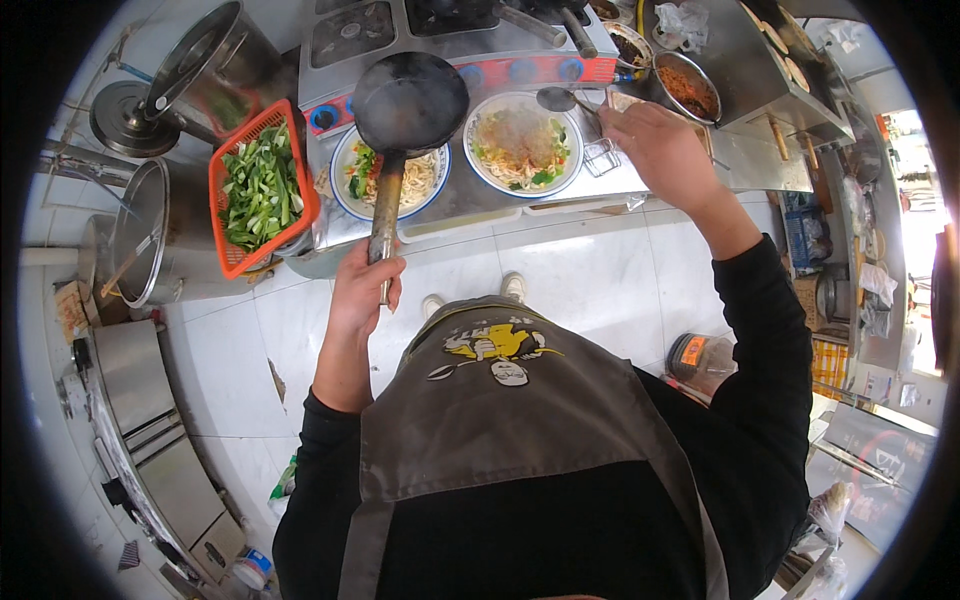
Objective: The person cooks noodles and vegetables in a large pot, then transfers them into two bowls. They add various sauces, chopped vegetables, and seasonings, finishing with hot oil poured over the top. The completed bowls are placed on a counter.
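My left hand (363,289) grips the handle of a small black wok (411,101), held tilted above a white bowl of noodles and greens (412,184). Steam hangs around the wok. To its right, a second blue-rimmed bowl (523,145) holds noodles, greens and a steaming topping. My right hand (660,150) is closed around a metal ladle or spoon (556,99), whose round head hangs at that bowl's upper right edge. Beside the bowl, below my right hand, a small wire rack (601,157) lies on the metal counter.
An orange plastic basket of chopped greens (262,187) stands left of the bowls, beside tall steel pots (142,232). Behind is a gas stove (517,71) with pan handles jutting forward. A metal bowl of reddish food (686,86) sits at the back right.
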